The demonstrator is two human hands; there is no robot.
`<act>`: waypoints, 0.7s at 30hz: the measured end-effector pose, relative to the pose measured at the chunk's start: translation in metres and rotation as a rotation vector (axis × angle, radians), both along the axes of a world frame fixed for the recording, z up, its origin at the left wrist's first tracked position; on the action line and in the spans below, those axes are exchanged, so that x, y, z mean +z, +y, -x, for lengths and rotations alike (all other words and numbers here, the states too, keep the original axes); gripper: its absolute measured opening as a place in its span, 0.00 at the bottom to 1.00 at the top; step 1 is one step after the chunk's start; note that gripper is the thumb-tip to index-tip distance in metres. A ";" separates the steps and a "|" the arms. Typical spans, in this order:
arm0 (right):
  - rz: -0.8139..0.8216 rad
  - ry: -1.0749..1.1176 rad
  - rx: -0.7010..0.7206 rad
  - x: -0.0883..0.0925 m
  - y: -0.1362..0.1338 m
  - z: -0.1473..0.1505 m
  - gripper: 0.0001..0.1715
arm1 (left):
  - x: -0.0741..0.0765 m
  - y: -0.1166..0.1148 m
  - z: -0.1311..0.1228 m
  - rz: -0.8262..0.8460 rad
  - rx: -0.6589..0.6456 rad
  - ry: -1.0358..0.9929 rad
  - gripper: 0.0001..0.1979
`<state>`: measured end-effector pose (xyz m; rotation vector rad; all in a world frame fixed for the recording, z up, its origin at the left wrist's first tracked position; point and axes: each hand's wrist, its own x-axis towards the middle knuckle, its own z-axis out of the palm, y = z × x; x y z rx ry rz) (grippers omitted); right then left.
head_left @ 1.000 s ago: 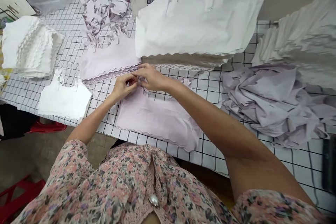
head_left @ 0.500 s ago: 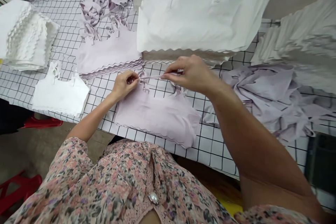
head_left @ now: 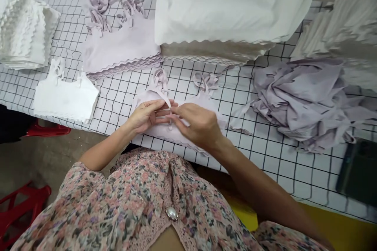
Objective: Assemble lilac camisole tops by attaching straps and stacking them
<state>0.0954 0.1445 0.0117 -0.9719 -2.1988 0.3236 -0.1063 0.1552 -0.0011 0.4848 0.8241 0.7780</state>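
Observation:
A pale lilac camisole top (head_left: 219,113) with a scalloped hem lies in front of me, its straps bunched at the upper corners. Above its left part, my left hand (head_left: 147,117) holds a thin lilac strap (head_left: 161,93) between thumb and fingers, the other fingers loosely extended. Fingertips of my right hand (head_left: 198,122) pinch close to the strap's end, meeting the left fingers. Both hands cover the middle of the top. A small strip of lilac fabric (head_left: 241,129) lies to the right.
White tops (head_left: 235,11) are stacked behind, beside lilac tops (head_left: 120,49). A small white top (head_left: 66,98) and folded white pieces (head_left: 26,27) lie left. Crumpled lilac fabric (head_left: 300,102), white stacks (head_left: 347,27) and a dark object (head_left: 359,172) are right. Red stools (head_left: 26,208) stand below.
Both hands have come down toward me over the lilac top and closer together. The strap, stretched between them earlier, now curves over the left hand. The view has shifted slightly.

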 end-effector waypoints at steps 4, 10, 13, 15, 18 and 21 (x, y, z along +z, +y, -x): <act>0.778 0.294 -0.104 -0.008 0.013 -0.008 0.16 | 0.003 0.000 0.003 0.017 -0.008 -0.044 0.19; 1.298 0.592 0.037 -0.012 0.026 0.008 0.30 | 0.003 0.000 0.004 0.013 0.007 0.050 0.18; 1.368 0.679 0.084 -0.011 0.027 0.011 0.32 | 0.005 0.001 0.005 -0.006 0.008 0.071 0.21; 1.425 0.708 0.120 -0.012 0.029 0.013 0.34 | 0.006 0.001 0.004 -0.030 0.019 0.092 0.21; 1.483 0.705 0.144 -0.015 0.031 0.015 0.32 | 0.005 0.003 0.003 -0.049 0.037 0.145 0.19; 1.464 0.627 0.178 -0.015 0.031 0.015 0.26 | 0.004 0.007 0.003 -0.068 0.059 0.153 0.17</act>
